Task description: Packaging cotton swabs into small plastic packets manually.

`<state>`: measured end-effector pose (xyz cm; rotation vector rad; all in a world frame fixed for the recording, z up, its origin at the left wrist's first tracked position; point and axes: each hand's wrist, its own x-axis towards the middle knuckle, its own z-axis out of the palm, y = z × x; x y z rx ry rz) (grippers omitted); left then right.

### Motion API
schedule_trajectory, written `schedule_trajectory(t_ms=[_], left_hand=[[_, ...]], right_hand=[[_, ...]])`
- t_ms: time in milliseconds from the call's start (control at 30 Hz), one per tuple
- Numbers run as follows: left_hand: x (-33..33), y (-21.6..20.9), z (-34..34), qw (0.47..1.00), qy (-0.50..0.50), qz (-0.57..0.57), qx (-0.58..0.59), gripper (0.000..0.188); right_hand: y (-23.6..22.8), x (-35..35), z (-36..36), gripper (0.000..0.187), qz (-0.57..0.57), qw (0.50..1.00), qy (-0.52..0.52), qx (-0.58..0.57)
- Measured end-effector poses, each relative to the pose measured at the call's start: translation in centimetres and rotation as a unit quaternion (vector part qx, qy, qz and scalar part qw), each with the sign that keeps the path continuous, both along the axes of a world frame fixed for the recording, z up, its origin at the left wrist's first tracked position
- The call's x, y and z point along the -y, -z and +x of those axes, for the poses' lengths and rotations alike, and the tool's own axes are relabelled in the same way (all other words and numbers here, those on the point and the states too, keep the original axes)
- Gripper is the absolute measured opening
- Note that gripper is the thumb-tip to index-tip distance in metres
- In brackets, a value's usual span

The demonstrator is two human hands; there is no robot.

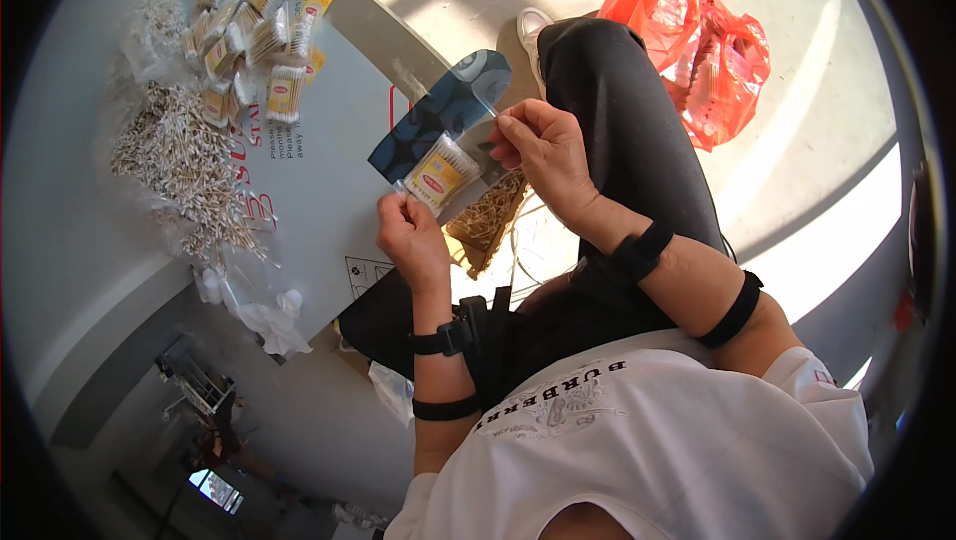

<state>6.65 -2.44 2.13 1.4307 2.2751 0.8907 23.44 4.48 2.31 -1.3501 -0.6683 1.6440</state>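
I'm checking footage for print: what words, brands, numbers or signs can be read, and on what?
I won't copy wording, only place it.
White shirt: dark readable lettering, grey emblem.
Grey board: large red letters, small dark lines, boxed symbols.
Swab packet in the left hand: yellow label, red patch; too small to read.
Piled packets: yellow labels, also unreadable.
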Motion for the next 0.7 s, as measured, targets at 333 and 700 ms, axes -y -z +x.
schedule_trajectory(t_ms=[333, 700], left_hand=[[-0.3, -2.8, 0.7, 0.957, -0.031, 0.067, 0.282, 0.007], [-0.9, -4.7, 3.1, 0.855, -0.031, 0.164, 0.491, 0.004]], right_hand=[[-0.7, -0.4, 0.8, 0.041, 0.092, 0.984, -0.121, 0.095], [-5.5, 1.8, -1.5, 0.035, 0.022, 0.946, -0.066, -0.316]])
